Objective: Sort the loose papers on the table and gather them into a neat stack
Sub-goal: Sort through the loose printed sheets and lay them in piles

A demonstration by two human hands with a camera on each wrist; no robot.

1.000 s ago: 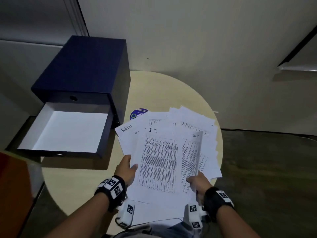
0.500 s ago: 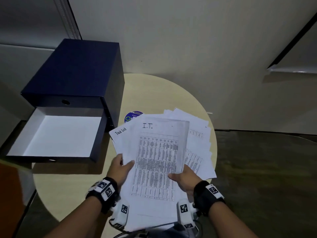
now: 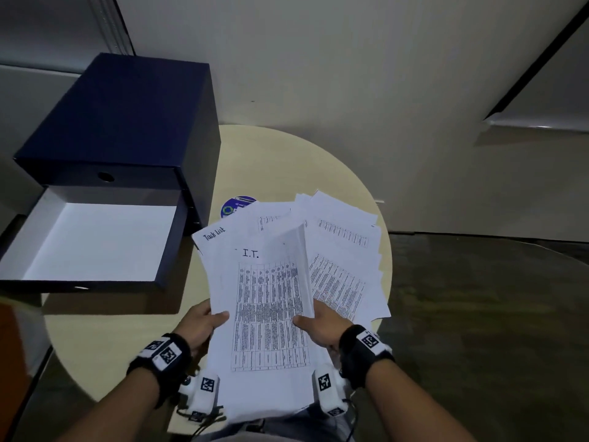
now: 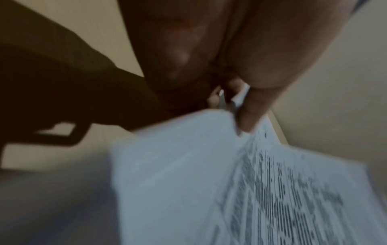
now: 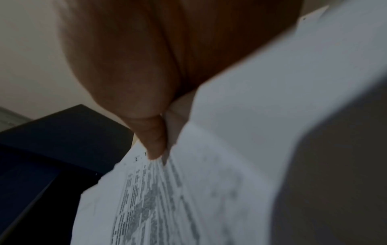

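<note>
Both hands hold a bundle of white printed papers (image 3: 267, 301) above the near side of the round table (image 3: 280, 167); its top sheet is headed "I.T." over a dense table. My left hand (image 3: 204, 323) pinches the bundle's left edge, thumb on top. My right hand (image 3: 318, 327) pinches the right edge, where the sheets curl upward. The left wrist view shows the thumb on the papers (image 4: 230, 182), and the right wrist view shows the thumb on the printed page (image 5: 188, 190). More loose papers (image 3: 344, 250) lie fanned on the table beyond, one headed "Task List" (image 3: 214, 233).
A dark blue drawer box (image 3: 127, 122) stands on the table's left, its white-lined drawer (image 3: 95, 244) pulled open toward me. A round blue sticker (image 3: 237, 204) shows beside the box. A wall rises close behind the table. Dark floor (image 3: 478, 314) lies to the right.
The bundle in both hands has been drawn together and lifted slightly; its right edge now curls up. The spread sheets on the right have come out from under it.
</note>
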